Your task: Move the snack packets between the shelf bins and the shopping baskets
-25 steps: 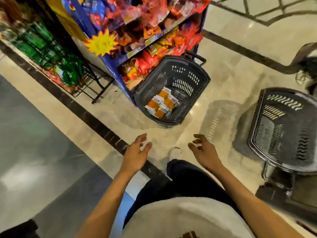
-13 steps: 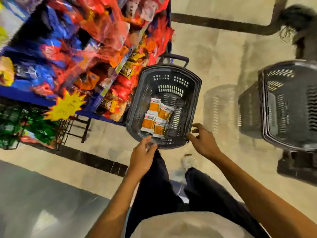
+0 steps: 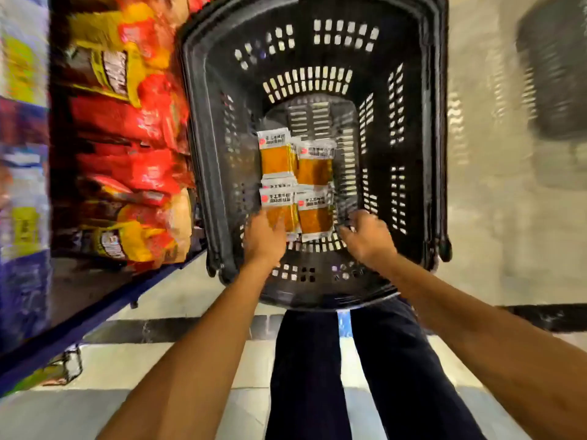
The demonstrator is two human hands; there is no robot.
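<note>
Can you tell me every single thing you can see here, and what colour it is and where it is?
basket: one, black, on the floor in the middle, in front of the person
orange packets: at least four, orange with white labels, lying flat on the basket's bottom
snack bags: many, red, yellow and orange, too blurred to count, on the shelf left of the basket
shelf: one, blue edge, along the left
second basket: one, dark, blurred, far upper right on the floor
floor: beige tiles with a dark stripe
trousers: dark, bottom middle
left hand: inside the basket, on the nearest left packet
right hand: inside the basket, fingers curled beside the nearest right packet
</note>
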